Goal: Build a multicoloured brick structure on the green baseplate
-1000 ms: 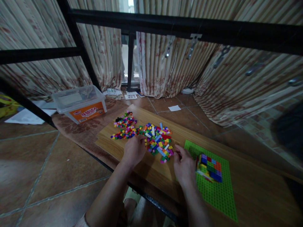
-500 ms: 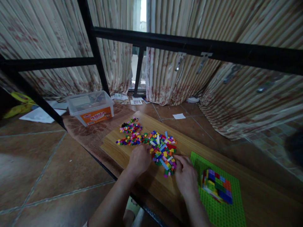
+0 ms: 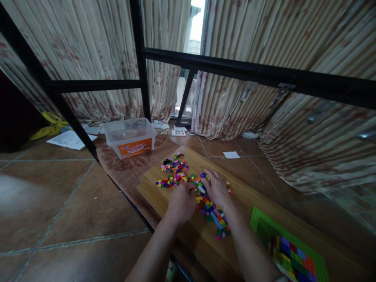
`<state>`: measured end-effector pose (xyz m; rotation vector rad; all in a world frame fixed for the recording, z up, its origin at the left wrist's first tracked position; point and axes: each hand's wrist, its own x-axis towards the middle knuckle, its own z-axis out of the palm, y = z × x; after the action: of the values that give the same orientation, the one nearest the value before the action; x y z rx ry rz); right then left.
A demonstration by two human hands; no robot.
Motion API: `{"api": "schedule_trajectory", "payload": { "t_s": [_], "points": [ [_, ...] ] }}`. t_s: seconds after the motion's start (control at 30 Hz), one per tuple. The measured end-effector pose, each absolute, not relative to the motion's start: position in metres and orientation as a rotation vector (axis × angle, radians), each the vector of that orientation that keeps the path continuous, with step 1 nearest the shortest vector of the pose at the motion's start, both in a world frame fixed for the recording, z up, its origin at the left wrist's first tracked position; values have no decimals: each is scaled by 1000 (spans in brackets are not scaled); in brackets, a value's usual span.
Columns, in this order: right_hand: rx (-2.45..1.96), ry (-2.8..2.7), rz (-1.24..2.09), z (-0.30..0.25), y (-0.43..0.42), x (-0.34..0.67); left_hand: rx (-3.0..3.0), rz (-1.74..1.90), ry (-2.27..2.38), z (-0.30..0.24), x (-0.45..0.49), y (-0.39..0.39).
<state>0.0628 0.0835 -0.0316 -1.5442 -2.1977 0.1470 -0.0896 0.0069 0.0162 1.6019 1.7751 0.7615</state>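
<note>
A heap of small coloured bricks (image 3: 188, 188) lies on a wooden board (image 3: 152, 188). My left hand (image 3: 181, 203) rests at the near left edge of the heap, fingers curled down onto the board. My right hand (image 3: 216, 188) lies flat over the middle of the heap, fingers stretched out and covering some bricks. At the lower right sits a green baseplate (image 3: 261, 225) bearing a low block of red, blue, green and yellow bricks (image 3: 290, 258).
A clear plastic tub (image 3: 131, 137) with an orange label stands on a brown mat behind the board. Black metal bars (image 3: 141, 78) cross in front of striped curtains. Papers (image 3: 70, 139) lie on the tiled floor at left.
My right hand has moved from beside the green baseplate up onto the brick heap. The view has swung so the baseplate now sits at the lower right corner.
</note>
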Motion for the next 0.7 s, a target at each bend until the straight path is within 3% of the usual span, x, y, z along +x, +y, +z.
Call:
{"api": "schedule_trajectory", "payload": {
  "t_s": [0.43,0.7],
  "points": [
    [-1368,-2251,166,-43,14,84,1576,810,1794,5,-109,11],
    [-1635,-2172,100,-11,32,47,1550,810,1822,10,-117,13]
  ]
}}
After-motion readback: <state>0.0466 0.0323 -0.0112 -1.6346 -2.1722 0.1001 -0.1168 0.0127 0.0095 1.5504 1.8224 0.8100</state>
